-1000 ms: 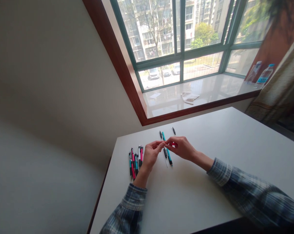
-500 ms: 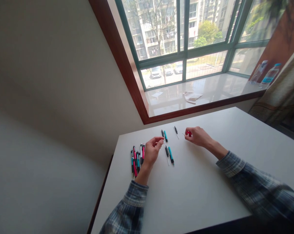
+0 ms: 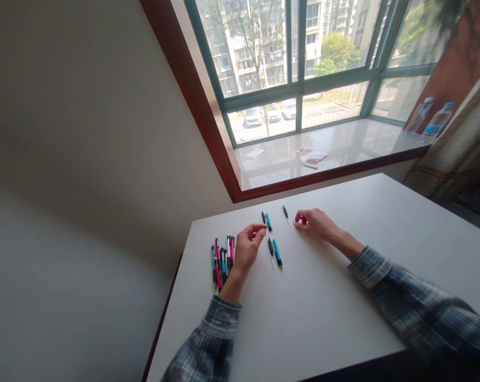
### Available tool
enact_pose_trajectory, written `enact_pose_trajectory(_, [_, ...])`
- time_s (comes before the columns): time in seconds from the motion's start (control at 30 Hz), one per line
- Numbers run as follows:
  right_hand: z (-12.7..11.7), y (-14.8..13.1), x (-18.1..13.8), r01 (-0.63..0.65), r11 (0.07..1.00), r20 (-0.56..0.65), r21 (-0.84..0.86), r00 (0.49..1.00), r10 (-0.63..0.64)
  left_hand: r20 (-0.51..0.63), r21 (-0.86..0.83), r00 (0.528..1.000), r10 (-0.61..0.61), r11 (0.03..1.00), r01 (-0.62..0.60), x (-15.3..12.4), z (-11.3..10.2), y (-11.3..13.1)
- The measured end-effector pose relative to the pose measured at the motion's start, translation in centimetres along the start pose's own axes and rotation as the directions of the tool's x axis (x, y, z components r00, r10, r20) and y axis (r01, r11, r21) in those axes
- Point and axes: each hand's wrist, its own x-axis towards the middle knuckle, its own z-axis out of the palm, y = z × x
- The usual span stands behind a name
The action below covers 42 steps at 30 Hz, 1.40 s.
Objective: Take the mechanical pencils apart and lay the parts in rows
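Note:
My left hand (image 3: 248, 247) hovers over the white table (image 3: 303, 318) with thumb and forefinger pinched; what they hold is too small to name. My right hand (image 3: 313, 223) rests on the table further right, fingers curled round a red pen part (image 3: 302, 218). Between the hands lie loose pen pieces: a teal barrel (image 3: 277, 252), a black piece (image 3: 270, 246), a short teal piece (image 3: 268, 221) and a black tip (image 3: 285, 211). A bunch of several red, teal and black pens (image 3: 221, 260) lies left of my left hand.
The table stands against a beige wall by a bay window. On the glossy sill (image 3: 343, 154) lie a white cloth (image 3: 310, 157) and a paper scrap (image 3: 254, 154); two bottles (image 3: 433, 118) stand at its right end. A curtain (image 3: 458, 154) hangs at right.
My hands, joined together over the pen pieces a second ago, have parted. The right hand carried the red part to the right and now sits lower on the table.

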Motion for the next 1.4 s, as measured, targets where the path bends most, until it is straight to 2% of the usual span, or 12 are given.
enact_pose_trajectory(1.4, [0.68, -0.47, 0.33, -0.007, 0.994, -0.038, 0.109, 0.999, 0.011, 0.015, -0.004, 0.999, 0.028, 1.000, -0.028, 0.14, 0.40, -0.35])
